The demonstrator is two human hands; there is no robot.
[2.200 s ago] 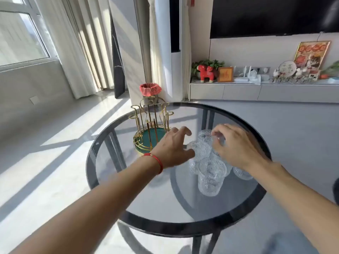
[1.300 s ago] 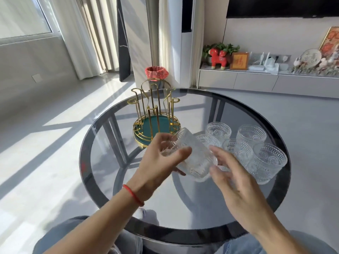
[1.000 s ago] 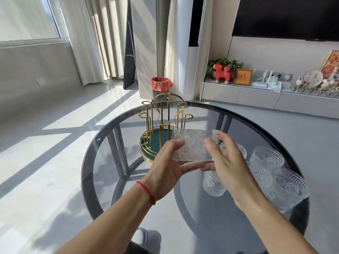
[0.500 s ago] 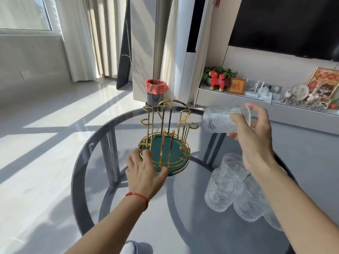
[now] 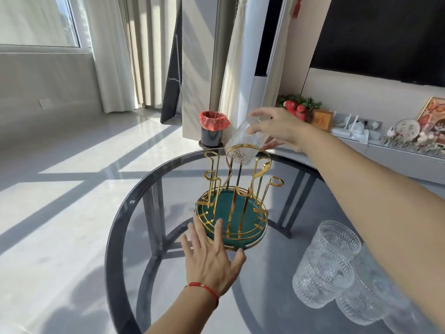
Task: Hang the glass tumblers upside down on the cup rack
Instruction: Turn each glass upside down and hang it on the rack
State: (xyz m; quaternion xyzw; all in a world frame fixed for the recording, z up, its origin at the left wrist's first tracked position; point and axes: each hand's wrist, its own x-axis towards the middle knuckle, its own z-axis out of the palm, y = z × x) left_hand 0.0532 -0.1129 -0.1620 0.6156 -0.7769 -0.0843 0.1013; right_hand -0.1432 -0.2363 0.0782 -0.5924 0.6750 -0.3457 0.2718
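Note:
A gold wire cup rack [image 5: 237, 189] with a round green base stands on the round glass table [image 5: 134, 237]. My right hand [image 5: 281, 128] grips a textured glass tumbler [image 5: 245, 143] by its bottom, tilted mouth-down over the far top of the rack, behind the top gold loop. My left hand [image 5: 212, 256] rests with straight, spread fingers against the near rim of the rack's base. Several more tumblers [image 5: 325, 276] stand upright in a cluster at the table's right, partly hidden by my right forearm.
A small bin with a red liner [image 5: 213, 128] stands on the floor beyond the table. A low cabinet with ornaments [image 5: 385, 141] runs along the right wall under a dark screen. Sunlit floor lies to the left.
My right hand has carried the tumbler leftward over the rack and tipped it from sideways to mouth-down. My left hand stays at the rack's base.

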